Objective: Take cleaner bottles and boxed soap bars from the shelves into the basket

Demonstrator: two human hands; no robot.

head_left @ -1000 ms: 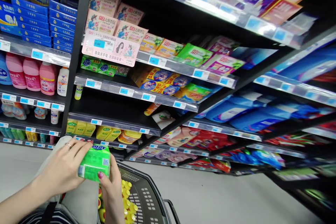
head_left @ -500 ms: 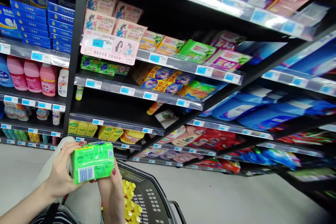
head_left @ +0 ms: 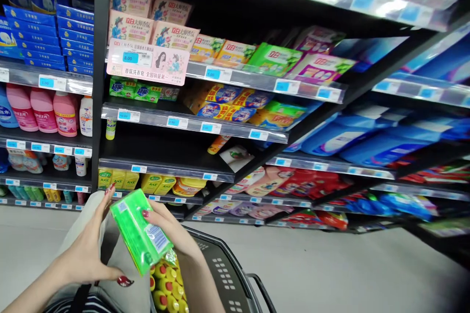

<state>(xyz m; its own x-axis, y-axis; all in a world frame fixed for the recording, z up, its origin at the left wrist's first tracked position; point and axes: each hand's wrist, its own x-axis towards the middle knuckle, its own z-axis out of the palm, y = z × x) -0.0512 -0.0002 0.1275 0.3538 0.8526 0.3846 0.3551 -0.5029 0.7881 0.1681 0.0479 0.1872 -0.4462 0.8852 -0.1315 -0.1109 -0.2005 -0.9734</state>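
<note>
A green plastic-wrapped soap pack (head_left: 137, 234), with a barcode on its face, is tilted in front of me. My right hand (head_left: 171, 227) grips it from the right side, the thumb lying across its face. To its left, my left hand (head_left: 90, 249) is apart from the pack, thumb and fingers spread wide with nothing between them. Below the pack is a dark shopping basket (head_left: 220, 266) that holds several yellow bottles (head_left: 167, 286) with yellow and red caps.
Black shelves (head_left: 157, 144) with price tags stand ahead. They carry pink soap boxes (head_left: 132, 27), blue boxes (head_left: 44, 34), pink bottles (head_left: 44, 107), yellow AXE bottles (head_left: 125, 179) and blue packs (head_left: 323, 139). Grey floor (head_left: 330, 269) lies at the lower right.
My left hand has let go of the green soap pack and opened. The pack has turned and tilted in my right hand, which has moved up and right around its side.
</note>
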